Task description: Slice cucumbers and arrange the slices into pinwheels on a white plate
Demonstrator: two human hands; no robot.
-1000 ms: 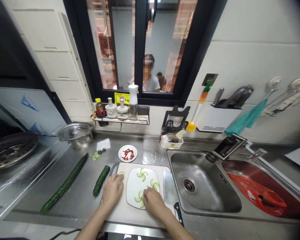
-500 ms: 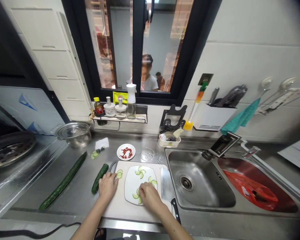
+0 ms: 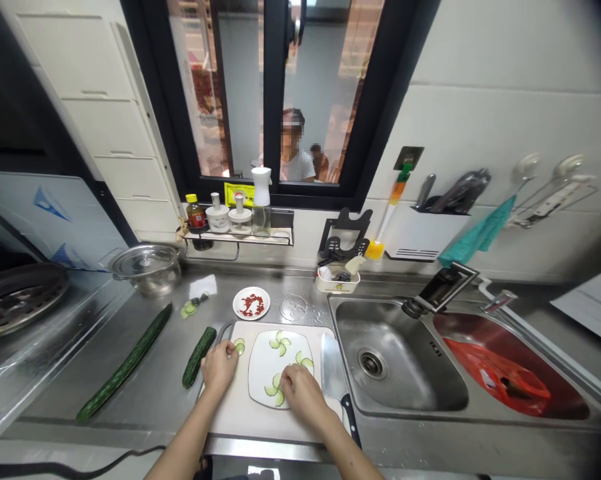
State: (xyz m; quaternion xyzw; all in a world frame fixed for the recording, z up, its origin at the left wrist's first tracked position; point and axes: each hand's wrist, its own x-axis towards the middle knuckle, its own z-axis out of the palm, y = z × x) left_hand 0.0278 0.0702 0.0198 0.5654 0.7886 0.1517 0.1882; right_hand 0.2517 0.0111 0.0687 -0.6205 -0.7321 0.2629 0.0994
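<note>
On a pale cutting board (image 3: pixel 230 421) lies a white squarish plate (image 3: pixel 261 360) with cucumber slices (image 3: pixel 280 343) set out in pinwheel groups. My right hand (image 3: pixel 303 393) is over the plate's lower right, its fingertips pinched together at the cucumber slices (image 3: pixel 274 389) of the lower group. My left hand (image 3: pixel 219 367) rests at the board's left edge, fingers curled beside a small stack of cucumber slices (image 3: pixel 239 345); whatever its fingertips hold is hidden. A cut cucumber (image 3: pixel 199 357) lies just left of that hand. A cleaver (image 3: pixel 333 367) lies along the board's right side.
A whole cucumber (image 3: pixel 125 363) lies further left. Behind the board stands a small dish (image 3: pixel 237 304) with red bits. A lidded steel pot (image 3: pixel 150 267) is at back left. The double sink (image 3: pixel 405 400) with its tap (image 3: pixel 443 290) lies right, a red bag (image 3: pixel 500 377) in one basin.
My left hand has shifted slightly, its fingers now more curled and raised near the small stack. My right hand stays at the lower group of slices. The view has moved a little.
</note>
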